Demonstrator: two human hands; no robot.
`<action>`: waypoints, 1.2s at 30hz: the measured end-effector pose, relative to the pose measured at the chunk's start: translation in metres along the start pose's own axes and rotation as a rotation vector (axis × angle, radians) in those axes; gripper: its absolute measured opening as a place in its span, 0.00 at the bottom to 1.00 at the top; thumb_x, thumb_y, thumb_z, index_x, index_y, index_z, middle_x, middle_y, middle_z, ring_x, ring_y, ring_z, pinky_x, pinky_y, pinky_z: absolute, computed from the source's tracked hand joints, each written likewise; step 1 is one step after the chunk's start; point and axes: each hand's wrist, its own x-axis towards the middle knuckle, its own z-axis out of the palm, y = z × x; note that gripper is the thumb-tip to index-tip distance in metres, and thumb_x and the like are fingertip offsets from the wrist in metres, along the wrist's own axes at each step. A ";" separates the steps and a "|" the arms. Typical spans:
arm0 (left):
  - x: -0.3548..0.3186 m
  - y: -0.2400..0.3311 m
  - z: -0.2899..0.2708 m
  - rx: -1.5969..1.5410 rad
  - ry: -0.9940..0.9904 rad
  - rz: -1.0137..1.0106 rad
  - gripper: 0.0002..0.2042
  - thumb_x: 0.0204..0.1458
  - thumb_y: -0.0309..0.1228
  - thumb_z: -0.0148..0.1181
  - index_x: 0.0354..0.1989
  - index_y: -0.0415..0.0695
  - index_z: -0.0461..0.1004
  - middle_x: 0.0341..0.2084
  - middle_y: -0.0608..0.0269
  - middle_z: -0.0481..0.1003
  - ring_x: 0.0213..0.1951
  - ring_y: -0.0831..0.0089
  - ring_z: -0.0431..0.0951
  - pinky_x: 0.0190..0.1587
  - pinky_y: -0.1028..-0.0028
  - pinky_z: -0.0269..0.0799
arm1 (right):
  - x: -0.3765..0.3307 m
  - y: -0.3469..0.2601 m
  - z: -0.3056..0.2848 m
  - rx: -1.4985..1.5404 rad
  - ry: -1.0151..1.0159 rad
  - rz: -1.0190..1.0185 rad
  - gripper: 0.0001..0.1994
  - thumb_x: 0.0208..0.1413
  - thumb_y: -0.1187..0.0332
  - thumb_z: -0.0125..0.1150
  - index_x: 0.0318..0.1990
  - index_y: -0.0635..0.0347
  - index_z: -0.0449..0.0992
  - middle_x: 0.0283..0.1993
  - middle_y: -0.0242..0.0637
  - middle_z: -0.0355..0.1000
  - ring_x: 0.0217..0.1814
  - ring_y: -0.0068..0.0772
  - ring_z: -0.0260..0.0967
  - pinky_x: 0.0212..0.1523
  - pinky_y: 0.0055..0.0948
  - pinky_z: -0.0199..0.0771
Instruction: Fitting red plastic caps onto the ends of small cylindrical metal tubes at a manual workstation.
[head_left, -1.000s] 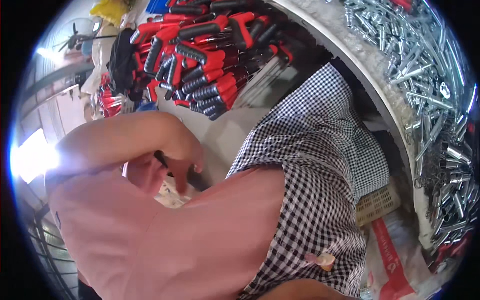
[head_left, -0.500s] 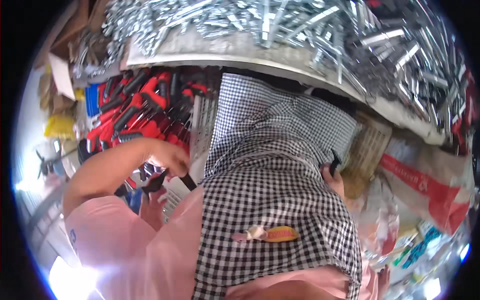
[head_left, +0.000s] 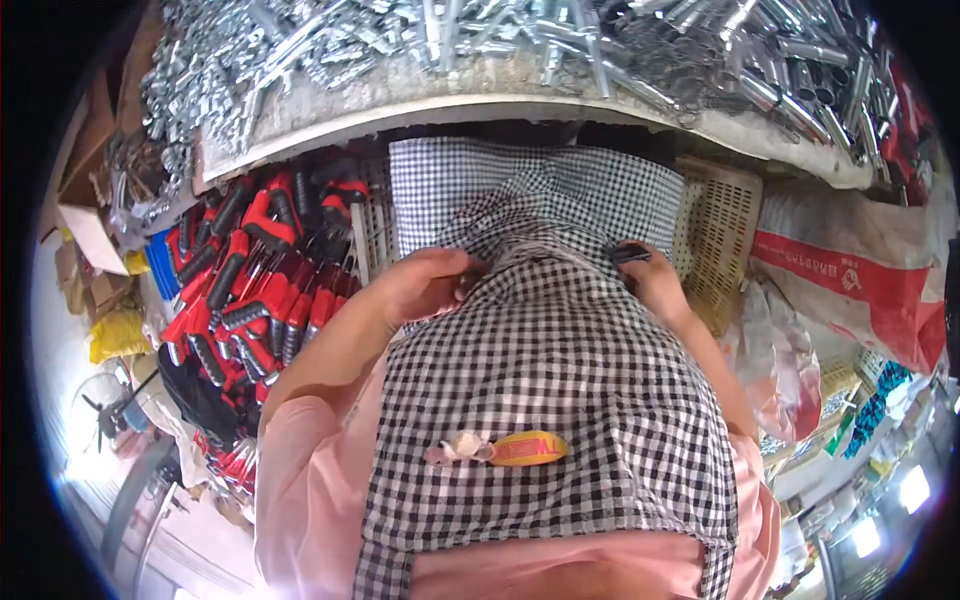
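Left hand [head_left: 425, 285] pinches the checked apron [head_left: 550, 400] at its left edge; right hand [head_left: 655, 285] is closed on a small dark object at the apron's right edge. Advisable: keep both grips level, cloth taut.

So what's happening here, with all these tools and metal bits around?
A person in a pink shirt and a black-and-white checked apron stands at a workbench. The left hand rests against the apron's left side, and the right hand grips a small dark object at its right side; what that is cannot be told. A heap of red-and-black-handled screwdrivers lies to the left, shiny metal shafts cover the bench top ahead, and a cream plastic basket sits to the right.
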 end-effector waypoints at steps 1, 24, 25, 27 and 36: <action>-0.002 -0.007 -0.009 -0.016 -0.112 0.039 0.19 0.50 0.28 0.58 0.49 0.30 0.68 0.31 0.61 0.74 0.30 0.75 0.72 0.34 0.78 0.68 | -0.002 0.008 -0.011 -0.615 -0.063 -0.407 0.13 0.46 0.72 0.51 0.41 0.66 0.71 0.23 0.28 0.65 0.23 0.20 0.58 0.25 0.21 0.58; 0.022 0.028 -0.001 0.219 0.065 0.412 0.14 0.60 0.35 0.43 0.22 0.45 0.62 0.17 0.67 0.63 0.17 0.78 0.59 0.20 0.76 0.56 | -0.023 0.010 0.001 0.357 -0.220 -0.005 0.11 0.58 0.65 0.57 0.27 0.63 0.72 0.23 0.32 0.68 0.23 0.22 0.60 0.29 0.20 0.61; 0.024 0.025 0.015 0.393 -0.043 0.402 0.15 0.60 0.36 0.43 0.21 0.45 0.63 0.17 0.68 0.63 0.18 0.79 0.59 0.22 0.76 0.57 | -0.024 0.011 0.001 0.345 -0.187 0.033 0.11 0.58 0.65 0.56 0.27 0.62 0.72 0.22 0.32 0.68 0.24 0.22 0.60 0.29 0.20 0.60; 0.037 0.013 0.033 0.932 -0.083 0.554 0.15 0.59 0.38 0.46 0.24 0.40 0.65 0.17 0.68 0.62 0.23 0.79 0.61 0.30 0.77 0.60 | -0.022 0.002 0.012 0.358 -0.112 0.074 0.12 0.60 0.66 0.54 0.26 0.61 0.72 0.21 0.30 0.67 0.22 0.20 0.59 0.27 0.19 0.60; 0.051 0.010 0.051 1.294 -0.450 0.227 0.16 0.60 0.36 0.44 0.24 0.39 0.66 0.16 0.69 0.64 0.22 0.81 0.62 0.29 0.74 0.64 | -0.003 -0.045 0.030 -0.069 -0.366 -0.073 0.09 0.58 0.67 0.55 0.34 0.65 0.74 0.26 0.25 0.69 0.26 0.17 0.61 0.29 0.19 0.62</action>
